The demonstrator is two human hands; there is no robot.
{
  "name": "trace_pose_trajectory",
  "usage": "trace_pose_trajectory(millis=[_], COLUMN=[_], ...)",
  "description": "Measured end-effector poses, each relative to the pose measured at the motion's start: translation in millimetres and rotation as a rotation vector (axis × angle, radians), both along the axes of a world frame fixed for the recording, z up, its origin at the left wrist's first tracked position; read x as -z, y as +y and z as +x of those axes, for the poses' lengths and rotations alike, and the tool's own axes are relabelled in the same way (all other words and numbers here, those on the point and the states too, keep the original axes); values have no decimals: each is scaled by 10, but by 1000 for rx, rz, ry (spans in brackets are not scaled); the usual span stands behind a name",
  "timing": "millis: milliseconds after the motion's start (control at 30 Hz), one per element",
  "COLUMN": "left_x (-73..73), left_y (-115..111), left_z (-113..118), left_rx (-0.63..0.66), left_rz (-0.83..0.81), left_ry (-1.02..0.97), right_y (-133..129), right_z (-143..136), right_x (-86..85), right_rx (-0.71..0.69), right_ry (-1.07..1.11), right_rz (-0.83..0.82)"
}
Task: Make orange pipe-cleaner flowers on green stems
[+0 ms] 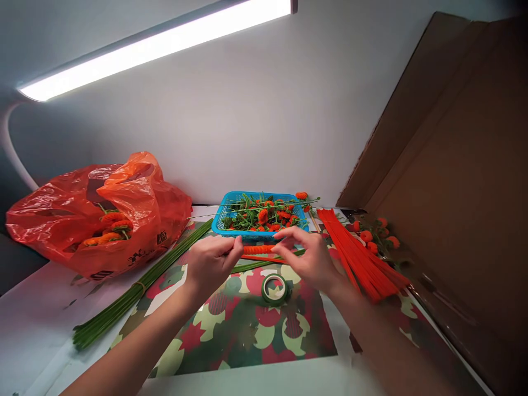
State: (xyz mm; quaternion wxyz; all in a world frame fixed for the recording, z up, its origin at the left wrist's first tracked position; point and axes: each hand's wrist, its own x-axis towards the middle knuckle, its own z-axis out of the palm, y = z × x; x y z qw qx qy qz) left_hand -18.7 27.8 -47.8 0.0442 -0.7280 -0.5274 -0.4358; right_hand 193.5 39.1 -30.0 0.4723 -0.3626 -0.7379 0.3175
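Note:
A tightly coiled orange pipe cleaner (258, 249) is stretched level between my two hands above the patterned mat. My left hand (212, 258) is closed in a pinch at its left end, with that end hidden by the thumb and fingers. At the right end, my right hand (307, 256) holds the coil with thumb and fingertips, the fingers curved and slightly spread. Just below the hands, a roll of green tape (274, 289) lies on the mat. Behind them stands a blue basket (258, 236) with small orange pieces on green stems.
A red plastic bag (165, 198) with orange pieces sits at left. Beside it lies a bundle of green pipe cleaners (136, 289). Loose red-orange pipe cleaners (358, 258) fan out at right, near a cardboard panel (454, 143). A lit lamp (165, 47) hangs overhead.

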Motion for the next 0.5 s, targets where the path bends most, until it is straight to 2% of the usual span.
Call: trace_pose_trajectory(millis=[67,133,200,267,300,400,500], left_x=[-22,-48,-70,-84,-88,-99,-116], left_y=[-15,-35,-51,-58,-57,-43,-33], left_z=[-9,-5,-1,-8,-18,-70,-130], left_rx=[29,50,67,88,108,191,230], left_rz=[89,142,167,209,245,379,492], left_ry=[16,28,22,17,25,103,233], right_y=[6,57,146,246,289,351,329], right_z=[92,198,276,308,311,304,308], right_x=[-88,-152,-162,-114,-77,19,36], right_rx=[89,62,3,-13,-56,-305,-505], right_ry=[182,366,420,382,331,145,71], right_rz=[14,-1,-90,-266,-412,-851,-1026])
